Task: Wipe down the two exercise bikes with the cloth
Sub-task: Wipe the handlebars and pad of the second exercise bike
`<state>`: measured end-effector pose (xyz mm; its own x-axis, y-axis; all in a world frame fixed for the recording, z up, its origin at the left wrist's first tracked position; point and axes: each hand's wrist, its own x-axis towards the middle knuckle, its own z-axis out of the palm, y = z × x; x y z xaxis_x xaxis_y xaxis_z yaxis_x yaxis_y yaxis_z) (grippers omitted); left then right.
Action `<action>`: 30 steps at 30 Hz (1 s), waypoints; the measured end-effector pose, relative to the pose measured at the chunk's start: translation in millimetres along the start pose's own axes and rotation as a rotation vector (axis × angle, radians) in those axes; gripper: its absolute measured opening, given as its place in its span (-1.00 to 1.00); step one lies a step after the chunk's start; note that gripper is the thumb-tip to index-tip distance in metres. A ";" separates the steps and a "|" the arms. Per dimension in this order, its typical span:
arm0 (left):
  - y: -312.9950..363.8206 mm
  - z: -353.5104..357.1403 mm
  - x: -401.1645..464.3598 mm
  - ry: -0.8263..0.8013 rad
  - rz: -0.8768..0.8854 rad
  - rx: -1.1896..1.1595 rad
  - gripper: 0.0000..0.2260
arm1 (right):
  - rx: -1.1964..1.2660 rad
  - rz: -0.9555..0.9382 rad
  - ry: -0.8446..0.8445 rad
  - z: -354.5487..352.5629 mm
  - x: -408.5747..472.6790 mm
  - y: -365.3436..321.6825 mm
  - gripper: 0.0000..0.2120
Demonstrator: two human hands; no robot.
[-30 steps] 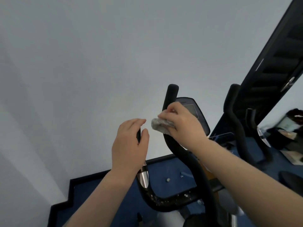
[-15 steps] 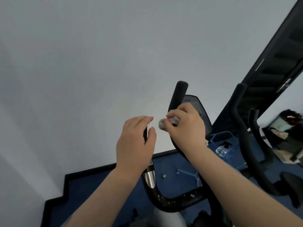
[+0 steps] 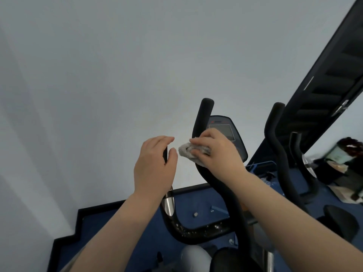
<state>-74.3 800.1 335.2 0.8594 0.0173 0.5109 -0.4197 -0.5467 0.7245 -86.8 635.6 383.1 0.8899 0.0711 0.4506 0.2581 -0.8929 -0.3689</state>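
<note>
Since half a second ago the right hand moves lower on the near bike's right handlebar, pressing the soft, light cloth bunched in curled fingers, while the left hand grips the left handlebar.

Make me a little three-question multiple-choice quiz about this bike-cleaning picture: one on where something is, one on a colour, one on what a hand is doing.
1. Where is the cloth?
A. on the floor
B. against the right handlebar
C. on the display

2. What colour is the floor?
A. blue
B. red
C. green

3. What is the left hand doing?
A. hanging free
B. holding the cloth
C. gripping the left handlebar

Answers:
1 B, the right hand presses the grey cloth onto that upright black bar.
2 A, blue shows between the bars.
3 C, fingers and thumb curl round the black grip above its shiny metal part.
</note>
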 end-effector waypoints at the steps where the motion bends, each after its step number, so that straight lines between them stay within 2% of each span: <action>1: -1.0 0.2 1.6 0.000 -0.004 -0.002 -0.73 | -0.040 -0.023 -0.008 3.8 -2.1 0.3 -0.79; 9: 2.5 4.0 1.0 0.025 -0.034 0.023 -0.73 | -0.093 -0.083 -0.082 -0.9 -8.7 10.1 -0.66; 17: 4.6 4.1 0.5 0.029 -0.038 0.045 -0.72 | 0.019 -0.089 -0.069 -5.0 -6.2 11.3 -0.84; 19: 4.9 4.0 0.2 0.028 -0.040 0.041 -0.72 | 0.052 -0.075 -0.133 -12.6 -10.1 13.6 -0.86; 22: 5.1 4.5 -0.2 0.030 -0.040 0.035 -0.72 | 0.084 -0.027 -0.332 -34.4 -7.0 18.7 -0.89; 23: 5.4 4.8 -0.3 0.033 -0.041 0.035 -0.72 | 0.126 -0.004 -0.332 -38.9 -3.9 19.2 -0.90; 26: 6.8 5.2 -1.6 0.035 -0.049 0.027 -0.71 | 0.145 0.008 -0.196 -31.2 -3.7 17.3 -0.87; 30: 10.9 3.9 -7.1 -0.009 -0.057 -0.003 -0.65 | 0.025 -0.092 -0.232 -18.7 -24.0 18.4 -0.83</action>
<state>-83.8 790.8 337.7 0.8845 0.0409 0.4647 -0.3708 -0.5429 0.7535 -110.4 609.2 380.8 0.9240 0.2547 0.2853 0.3489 -0.8669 -0.3560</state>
